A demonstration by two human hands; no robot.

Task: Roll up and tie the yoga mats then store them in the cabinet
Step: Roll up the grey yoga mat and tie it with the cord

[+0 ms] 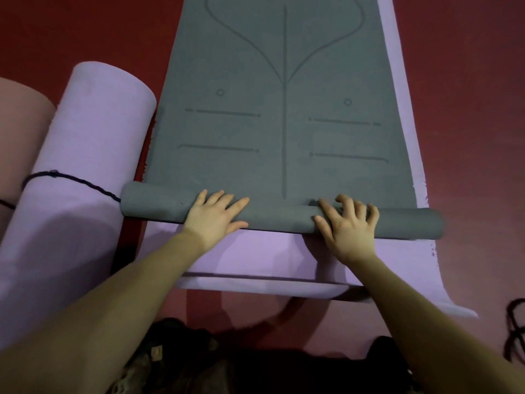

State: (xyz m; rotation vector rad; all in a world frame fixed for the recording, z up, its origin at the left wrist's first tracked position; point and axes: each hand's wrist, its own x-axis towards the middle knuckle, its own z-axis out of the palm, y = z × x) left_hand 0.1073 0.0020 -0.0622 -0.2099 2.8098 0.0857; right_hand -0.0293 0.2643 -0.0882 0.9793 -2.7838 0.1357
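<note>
Rolling the grey mat [284, 109] evenly looks like the thing to mind: its started roll [278, 216] lies across the near end, atop a flat lilac mat [255, 251], and both sides should advance together so it stays tight and square. The left hand [216, 217] presses flat on the roll, fingers straight. The right hand [348, 226] arches over it, fingers curled onto the far side. A tied lilac roll [79, 166] waits left.

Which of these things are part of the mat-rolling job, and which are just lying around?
In the job: grey mat, left hand, right hand, purple mat under it, tied purple roll, pink roll.
Lying about: dark cord on the red floor.
</note>
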